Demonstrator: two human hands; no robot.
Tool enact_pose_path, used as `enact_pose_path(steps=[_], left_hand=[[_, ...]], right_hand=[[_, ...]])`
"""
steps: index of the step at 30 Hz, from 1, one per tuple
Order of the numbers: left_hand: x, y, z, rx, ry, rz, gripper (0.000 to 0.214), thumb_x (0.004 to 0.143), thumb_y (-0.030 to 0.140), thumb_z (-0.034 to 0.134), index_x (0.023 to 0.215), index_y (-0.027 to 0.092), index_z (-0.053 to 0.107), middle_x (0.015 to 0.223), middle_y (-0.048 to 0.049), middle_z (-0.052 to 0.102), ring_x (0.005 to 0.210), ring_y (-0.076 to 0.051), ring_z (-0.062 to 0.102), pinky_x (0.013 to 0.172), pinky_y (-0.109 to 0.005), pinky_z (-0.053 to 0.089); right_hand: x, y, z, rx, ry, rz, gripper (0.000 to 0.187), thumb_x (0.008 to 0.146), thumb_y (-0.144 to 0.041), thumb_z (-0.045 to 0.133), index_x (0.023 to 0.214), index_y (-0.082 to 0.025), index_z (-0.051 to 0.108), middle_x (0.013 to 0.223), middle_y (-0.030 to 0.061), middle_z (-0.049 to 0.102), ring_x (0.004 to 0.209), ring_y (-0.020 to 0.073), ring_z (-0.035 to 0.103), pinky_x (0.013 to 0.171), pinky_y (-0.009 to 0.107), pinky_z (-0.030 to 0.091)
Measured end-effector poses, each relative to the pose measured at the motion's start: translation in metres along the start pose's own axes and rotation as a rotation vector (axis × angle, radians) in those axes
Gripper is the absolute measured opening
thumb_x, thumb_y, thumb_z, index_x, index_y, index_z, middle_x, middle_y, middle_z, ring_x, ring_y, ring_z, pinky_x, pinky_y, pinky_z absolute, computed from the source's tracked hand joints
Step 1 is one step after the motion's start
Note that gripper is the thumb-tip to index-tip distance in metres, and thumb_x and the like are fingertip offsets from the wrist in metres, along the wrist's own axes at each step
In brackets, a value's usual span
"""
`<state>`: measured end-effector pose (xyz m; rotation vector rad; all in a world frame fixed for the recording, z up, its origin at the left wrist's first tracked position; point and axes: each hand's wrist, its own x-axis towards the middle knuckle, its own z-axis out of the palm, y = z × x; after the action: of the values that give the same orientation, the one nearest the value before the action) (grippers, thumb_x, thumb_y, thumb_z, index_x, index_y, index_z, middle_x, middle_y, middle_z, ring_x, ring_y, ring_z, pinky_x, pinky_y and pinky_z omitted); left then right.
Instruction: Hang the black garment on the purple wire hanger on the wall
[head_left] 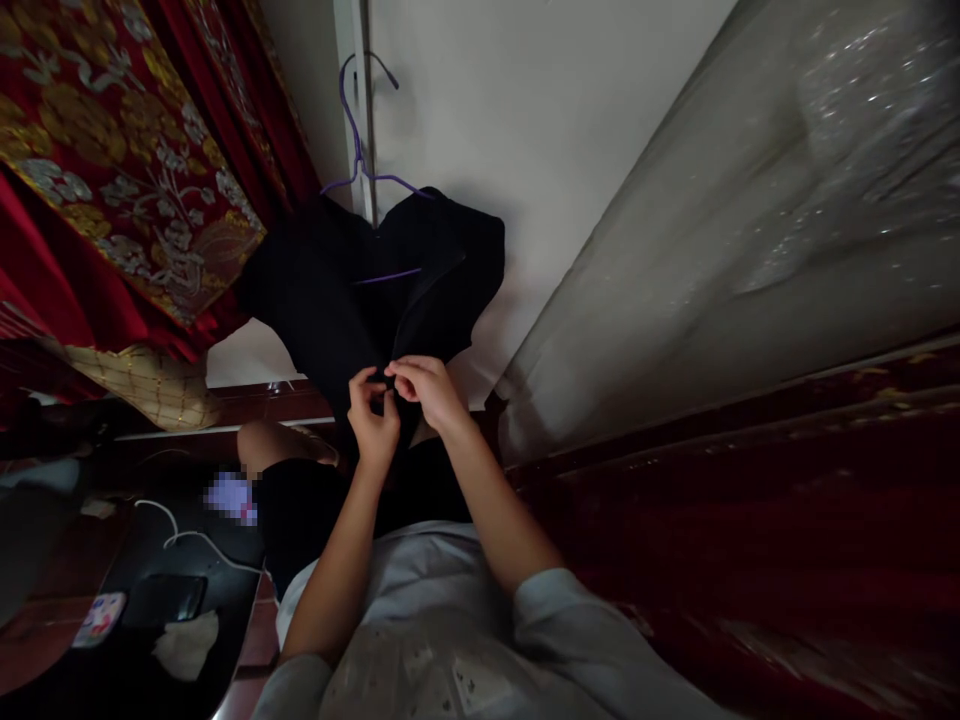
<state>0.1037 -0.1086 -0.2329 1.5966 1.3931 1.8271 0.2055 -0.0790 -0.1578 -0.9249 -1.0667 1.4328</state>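
Note:
A black garment [315,290] with an open V-shaped front hangs on a purple wire hanger [358,160], whose hook is at a white vertical bar. Its lower front falls toward my lap. My left hand [373,415] has its fingers curled and pinched at the garment's front edge. Right beside it, my right hand [424,385] pinches the facing edge, thumb and forefinger together, just below the bottom of the V. The fingertips of both hands nearly meet there. Whether a button or other fastening lies between them is too dark to make out.
Red cloth [150,190] with gold and silver embroidery hangs at upper left. A large plastic-wrapped panel [720,230] slants along the right. At lower left, a dark surface [225,610] holds a white cable [217,553], a dark phone-like object [166,598] and a crumpled pale tissue [187,645].

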Motion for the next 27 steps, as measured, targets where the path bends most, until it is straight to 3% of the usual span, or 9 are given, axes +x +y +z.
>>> enact_pose_path(steps=[6,9,11,15,19,23,27], left_hand=[[0.0,-0.007,0.015,0.04,-0.148,0.039,0.02,0.088,0.013,0.059,0.107,0.02,0.059,0.085,-0.0027,0.065,0.08,-0.017,0.067,0.077,-0.027,0.054],[0.023,0.006,0.01,0.056,-0.308,0.126,0.018,0.09,0.011,0.057,0.105,0.02,0.06,0.091,-0.0051,0.069,0.085,-0.018,0.069,0.08,-0.029,0.055],[0.053,0.022,0.001,0.054,-0.389,0.225,0.019,0.094,0.014,0.055,0.111,0.02,0.06,0.101,-0.0076,0.071,0.092,-0.018,0.07,0.085,-0.031,0.056],[0.135,0.065,-0.019,0.091,-0.244,0.447,0.033,0.103,0.029,0.054,0.135,0.022,0.053,0.106,-0.0066,0.069,0.091,-0.018,0.067,0.087,-0.032,0.055],[0.194,0.1,-0.025,0.249,-0.335,0.684,0.02,0.102,0.037,0.059,0.116,0.025,0.066,0.094,-0.0026,0.066,0.082,-0.017,0.062,0.078,-0.032,0.052],[0.201,0.116,-0.023,0.332,-0.448,0.712,0.019,0.103,0.037,0.056,0.104,0.021,0.066,0.093,-0.0033,0.067,0.091,-0.019,0.067,0.085,-0.031,0.05],[0.185,0.135,-0.03,0.399,-0.35,0.739,0.012,0.104,0.029,0.055,0.099,0.02,0.063,0.088,-0.0021,0.065,0.085,-0.019,0.066,0.085,-0.031,0.049]], right_hand=[[0.083,-0.103,0.026,-0.023,0.08,-0.292,0.026,0.09,-0.021,0.059,0.065,-0.016,0.057,0.045,-0.0083,0.036,0.039,0.0032,0.029,0.042,0.019,0.02],[0.091,-0.123,0.032,-0.045,0.013,-0.312,0.026,0.095,-0.023,0.057,0.071,-0.017,0.056,0.046,-0.0083,0.036,0.039,0.0042,0.031,0.04,0.018,0.021],[0.081,-0.121,0.029,-0.058,-0.032,-0.323,0.024,0.096,-0.026,0.058,0.074,-0.018,0.056,0.046,-0.0083,0.037,0.038,0.0051,0.032,0.038,0.018,0.021],[0.056,-0.114,0.019,-0.083,-0.065,-0.314,0.028,0.095,-0.033,0.063,0.073,-0.019,0.051,0.047,-0.0087,0.037,0.037,0.0044,0.032,0.037,0.017,0.022],[0.047,-0.119,0.019,-0.095,-0.045,-0.356,0.03,0.093,-0.034,0.065,0.073,-0.02,0.049,0.05,-0.0087,0.035,0.04,0.0045,0.032,0.04,0.017,0.027],[0.054,-0.109,0.023,-0.157,0.014,-0.465,0.027,0.094,-0.034,0.062,0.073,-0.021,0.05,0.052,-0.0071,0.037,0.045,0.0066,0.035,0.044,0.019,0.03],[0.074,-0.077,0.019,-0.274,0.15,-0.473,0.026,0.091,-0.03,0.062,0.068,-0.021,0.052,0.052,-0.0058,0.042,0.048,0.0079,0.039,0.046,0.021,0.03]])
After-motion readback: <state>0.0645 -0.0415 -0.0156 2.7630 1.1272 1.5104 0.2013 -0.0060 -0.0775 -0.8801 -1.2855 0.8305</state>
